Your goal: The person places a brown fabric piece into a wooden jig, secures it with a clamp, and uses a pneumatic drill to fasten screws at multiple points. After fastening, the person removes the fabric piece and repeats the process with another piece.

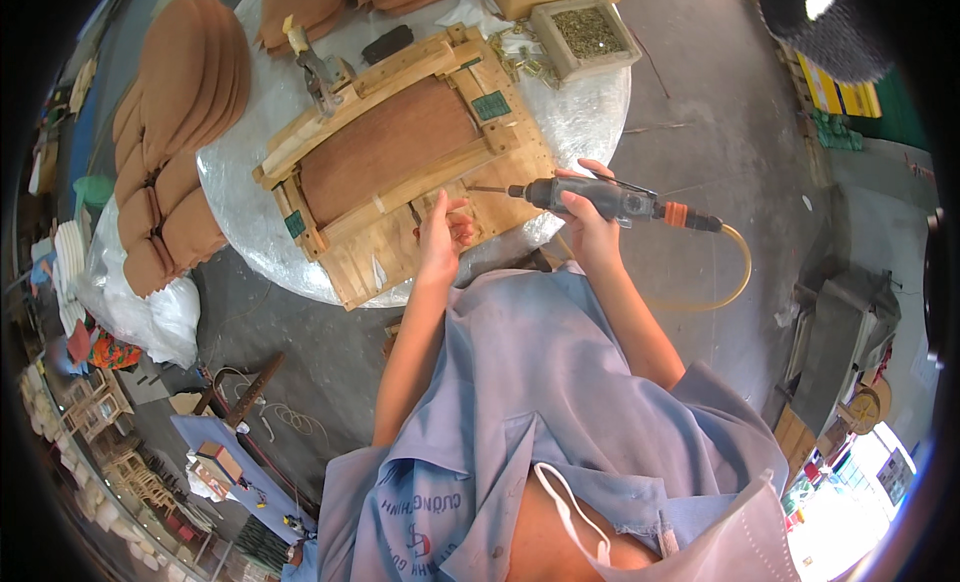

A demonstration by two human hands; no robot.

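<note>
My right hand (pixel 592 220) is wrapped round a dark air screwdriver (pixel 600 197), whose long thin bit points left over the wooden jig (pixel 520 167). Orange rings and a yellowish hose mark the tool's rear end. My left hand (pixel 440 237) hovers at the jig's near edge, left of the bit tip. One digit points forward while the other fingers curl in; whatever they hold, if anything, is hidden. Inside the jig's raised wooden frame lies a brown rectangular panel (pixel 395 147). A metal toggle clamp (pixel 322 82) stands at the frame's far left.
The jig rests on a round, film-wrapped table (pixel 240 187). Stacks of brown curved panels (pixel 195 72) stand at the left. Far right on the table, a tray of small brass-coloured fasteners (pixel 585 32) sits beside loose metal pieces (pixel 525 62). The hose (pixel 745 272) loops at my right.
</note>
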